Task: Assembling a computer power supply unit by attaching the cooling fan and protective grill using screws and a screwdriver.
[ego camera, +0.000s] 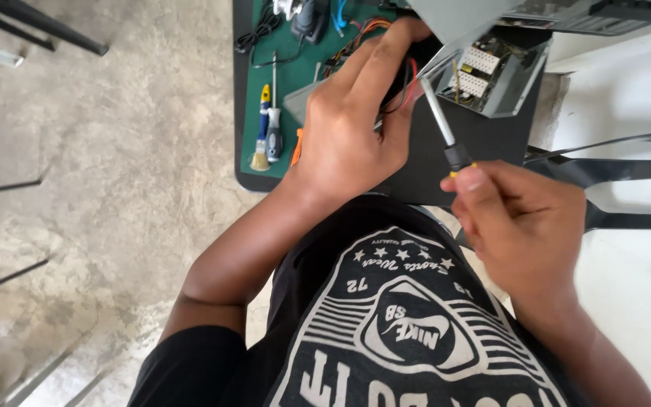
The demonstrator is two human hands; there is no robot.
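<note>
A screwdriver (446,136) is held tight in the right hand (525,226), its grip closed on the black handle. The long shaft is pointed up and away from that grip, into a grey metal box (506,75). Red and black wires (408,83) beside the tip are pinched by the left hand (352,120). Two more screwdrivers (269,128) are seen further left on the bench (484,136).

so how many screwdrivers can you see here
2: one in the right hand, its shaft aimed at the grey metal box; one lying on the green mat, left of the left hand. Others may be hidden.
</note>
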